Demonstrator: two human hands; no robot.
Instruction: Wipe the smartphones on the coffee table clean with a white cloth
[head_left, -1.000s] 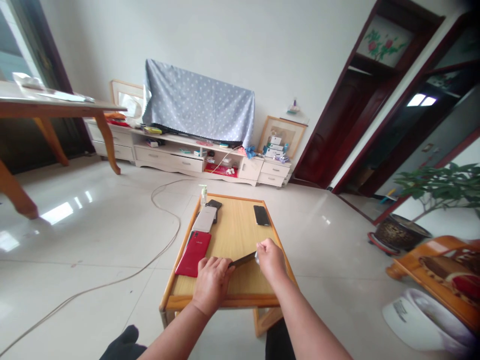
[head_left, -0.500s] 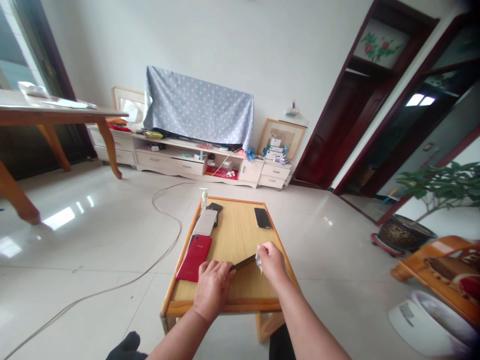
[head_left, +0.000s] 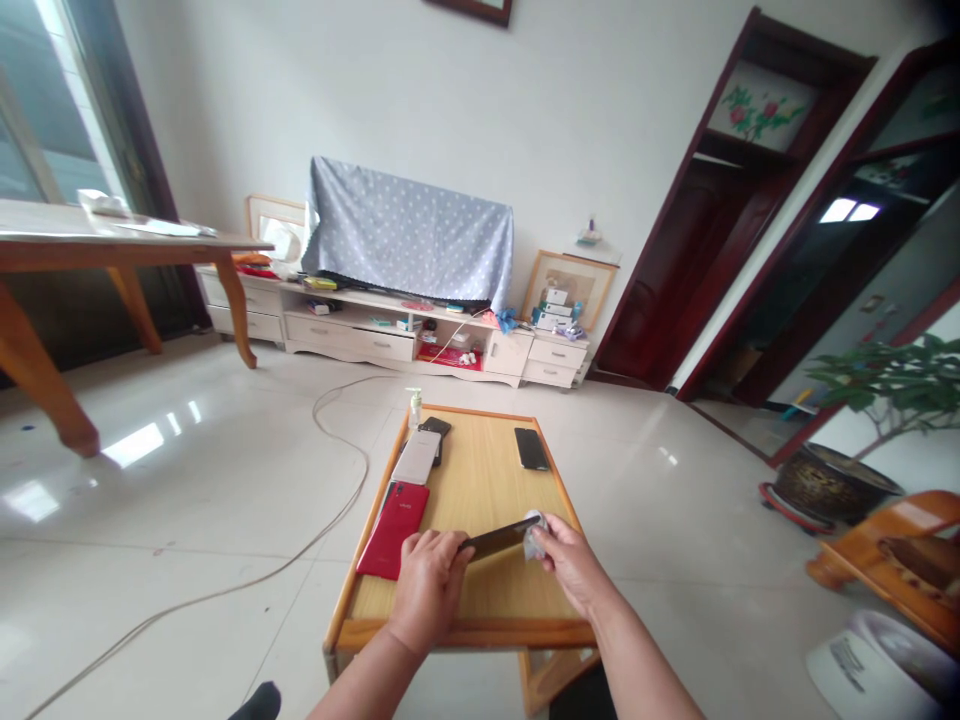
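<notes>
My left hand [head_left: 431, 585] is closed on the left end of a dark phone [head_left: 499, 539], which is tilted above the small wooden table [head_left: 472, 500]. At its other end, my right hand [head_left: 568, 560] pinches a crumpled pale wipe [head_left: 535, 541] against the phone's edge. Left of my left hand lies a red phone [head_left: 394, 530] with its back up. Behind that are a white phone [head_left: 417, 458] and a black phone [head_left: 436, 428] partly beneath it. Another black phone [head_left: 531, 449] lies at the table's far right.
A small pump bottle [head_left: 415, 408] stands at the table's far left corner. On the floor to the left runs a long cable [head_left: 300, 545]. A low white cabinet [head_left: 349, 340] lines the wall. To the right are a potted plant [head_left: 832, 485] and a white bucket [head_left: 862, 665].
The phone has turned so that more of its flat face shows. My right hand has moved slightly right and down with the wipe. The whole view has shifted a little.
</notes>
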